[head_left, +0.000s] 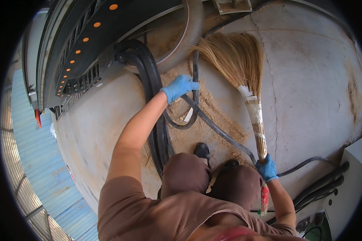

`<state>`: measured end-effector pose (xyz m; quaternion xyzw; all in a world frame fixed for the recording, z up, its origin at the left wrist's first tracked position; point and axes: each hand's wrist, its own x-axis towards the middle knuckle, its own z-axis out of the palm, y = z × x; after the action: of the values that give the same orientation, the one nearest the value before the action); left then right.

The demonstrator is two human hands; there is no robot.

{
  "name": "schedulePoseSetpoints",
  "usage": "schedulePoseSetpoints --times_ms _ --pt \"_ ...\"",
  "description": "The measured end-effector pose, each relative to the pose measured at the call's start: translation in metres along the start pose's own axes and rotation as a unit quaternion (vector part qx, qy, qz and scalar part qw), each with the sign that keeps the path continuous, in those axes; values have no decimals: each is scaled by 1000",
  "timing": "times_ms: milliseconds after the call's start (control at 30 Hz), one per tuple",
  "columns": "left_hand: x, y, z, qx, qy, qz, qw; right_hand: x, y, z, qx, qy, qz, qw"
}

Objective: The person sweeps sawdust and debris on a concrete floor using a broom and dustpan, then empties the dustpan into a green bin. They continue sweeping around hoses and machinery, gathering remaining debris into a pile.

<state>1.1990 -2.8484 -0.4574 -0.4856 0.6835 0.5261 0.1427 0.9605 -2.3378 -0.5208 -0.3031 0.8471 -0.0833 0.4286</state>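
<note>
My left hand (pixel 179 88), in a blue glove, is closed on a black cable (pixel 217 127) where it crosses a loop near the floor. From there the cable slants down to the right, passing behind my right hand. My right hand (pixel 267 168), gloved too, grips the handle of a straw broom (pixel 235 56). The broom's bristles fan out on the far side over the floor, and clear tape wraps its neck. Between my hands and around the cable loop lies a spread of sawdust (pixel 219 108), with a small white scrap (pixel 188 115) inside the loop.
Thick black hoses (pixel 149 80) run beside my left forearm, and a ribbed clear hose (pixel 185 44) curves above them. A dark machine (pixel 88 44) with orange round spots stands at the left. More black hoses (pixel 321 180) enter a pale cabinet (pixel 352 176) at the right. The concrete floor (pixel 309 80) is cracked.
</note>
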Motion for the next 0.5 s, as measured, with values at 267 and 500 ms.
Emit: schedulePoseSetpoints --times_ms 267,500 --pt "46 -15 37 -11 -9 -137 990 -54 23 -5 -5 -13 -17 1000" --pt "89 -36 111 204 300 -206 909 -99 60 -14 -2 59 65 996"
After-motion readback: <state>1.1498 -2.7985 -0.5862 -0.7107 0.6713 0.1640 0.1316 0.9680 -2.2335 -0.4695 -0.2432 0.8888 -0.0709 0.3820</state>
